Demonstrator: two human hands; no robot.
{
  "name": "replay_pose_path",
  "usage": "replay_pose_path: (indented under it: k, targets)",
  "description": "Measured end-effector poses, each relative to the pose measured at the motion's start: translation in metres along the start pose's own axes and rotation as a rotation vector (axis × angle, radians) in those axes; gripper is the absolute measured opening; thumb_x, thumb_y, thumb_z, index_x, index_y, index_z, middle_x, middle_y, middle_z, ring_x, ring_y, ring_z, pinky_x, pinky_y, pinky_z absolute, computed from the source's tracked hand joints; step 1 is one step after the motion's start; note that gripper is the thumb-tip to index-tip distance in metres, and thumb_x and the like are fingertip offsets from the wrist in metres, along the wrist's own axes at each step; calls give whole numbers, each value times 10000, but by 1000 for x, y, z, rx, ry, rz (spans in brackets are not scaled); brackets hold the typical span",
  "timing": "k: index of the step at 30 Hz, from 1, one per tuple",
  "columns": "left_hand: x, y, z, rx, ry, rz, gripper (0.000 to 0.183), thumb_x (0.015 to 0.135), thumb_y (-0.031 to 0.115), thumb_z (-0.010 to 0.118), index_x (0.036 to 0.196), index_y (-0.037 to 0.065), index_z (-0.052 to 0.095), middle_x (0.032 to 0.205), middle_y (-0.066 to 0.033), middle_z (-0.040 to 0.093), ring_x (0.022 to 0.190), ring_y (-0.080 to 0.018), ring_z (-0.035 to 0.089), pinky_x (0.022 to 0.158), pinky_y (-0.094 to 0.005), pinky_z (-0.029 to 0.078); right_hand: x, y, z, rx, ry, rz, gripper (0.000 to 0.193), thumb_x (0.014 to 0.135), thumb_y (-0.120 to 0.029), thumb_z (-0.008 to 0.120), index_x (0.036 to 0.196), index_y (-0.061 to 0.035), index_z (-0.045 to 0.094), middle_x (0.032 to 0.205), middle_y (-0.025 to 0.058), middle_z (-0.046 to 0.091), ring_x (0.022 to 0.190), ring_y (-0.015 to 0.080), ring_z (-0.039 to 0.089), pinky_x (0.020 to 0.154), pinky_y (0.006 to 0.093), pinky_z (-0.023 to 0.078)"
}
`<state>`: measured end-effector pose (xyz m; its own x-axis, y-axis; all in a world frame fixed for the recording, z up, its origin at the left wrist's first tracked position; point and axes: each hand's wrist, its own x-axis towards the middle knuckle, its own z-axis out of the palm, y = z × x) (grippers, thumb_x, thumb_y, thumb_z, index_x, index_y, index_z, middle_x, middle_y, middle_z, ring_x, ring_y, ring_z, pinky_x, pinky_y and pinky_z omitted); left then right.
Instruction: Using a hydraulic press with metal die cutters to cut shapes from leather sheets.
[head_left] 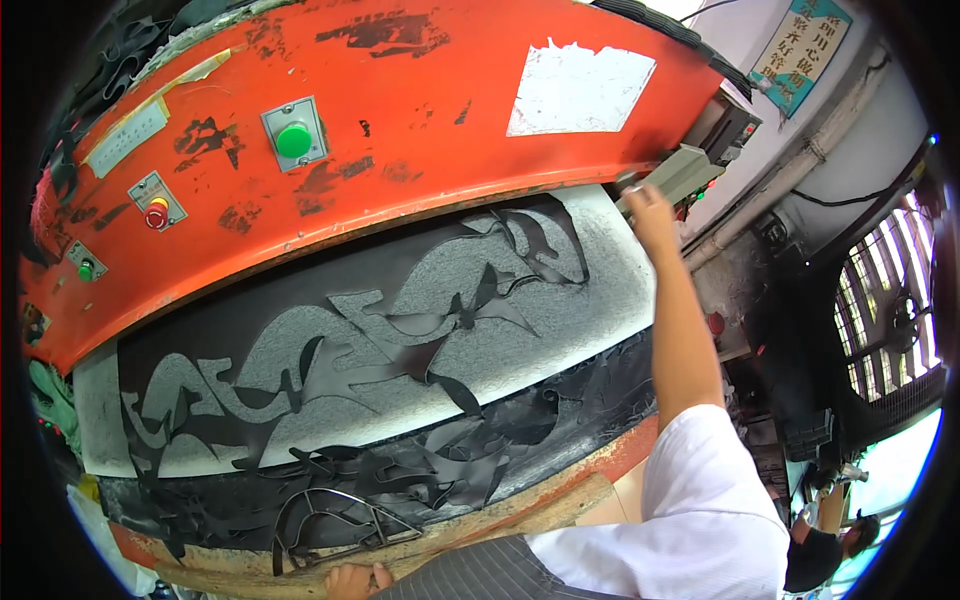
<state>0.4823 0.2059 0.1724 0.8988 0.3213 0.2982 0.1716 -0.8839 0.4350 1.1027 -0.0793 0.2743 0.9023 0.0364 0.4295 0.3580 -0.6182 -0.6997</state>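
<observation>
My right hand (648,212) reaches to the far right end of the orange press. Its fingers are closed by the press edge, beside a grey control box (680,172); what they hold is hidden. At the bottom, my left hand (357,581) is partly cut off by the frame, its fingers curled at the wooden front edge. Just above it, a metal cutting die (340,525) with a curved outline lies over that edge. A dark sheet (240,300) with several curved shapes cut out of it lies on the pale cutting board (620,265).
The orange press head (420,110) spans the back, carrying a green button (294,141) and a red knob (157,213). Dark scraps (430,465) are heaped along the front. A pipe (780,180) runs along the wall at right. Another person (825,555) is at far lower right.
</observation>
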Motion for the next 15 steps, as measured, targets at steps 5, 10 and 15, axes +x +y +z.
replay_pose_path:
  k: [5,10,15]
  targets:
    - [-5,1,-11,45,32,-93,123,639,201,731,627,136,628,648,-39,568,610,-253,551,560,-387,418,-76,-18,81,-12,-227,128,498,802,-390,655,1095,12,641,916,242,672,907,297,657,814,376,488]
    - [16,3,-55,-388,-317,-302,84,772,171,712,726,101,707,719,-49,653,669,-229,625,610,-335,501,-109,-41,50,171,-367,-16,373,845,-257,666,1082,29,638,844,93,657,741,134,584,672,278,468]
    - [72,-49,-105,-169,127,-41,53,753,106,718,743,69,682,765,-72,671,699,-241,629,632,-340,514,-159,-116,56,131,-456,-45,291,858,-221,660,1025,13,610,752,25,591,667,98,507,598,264,416]
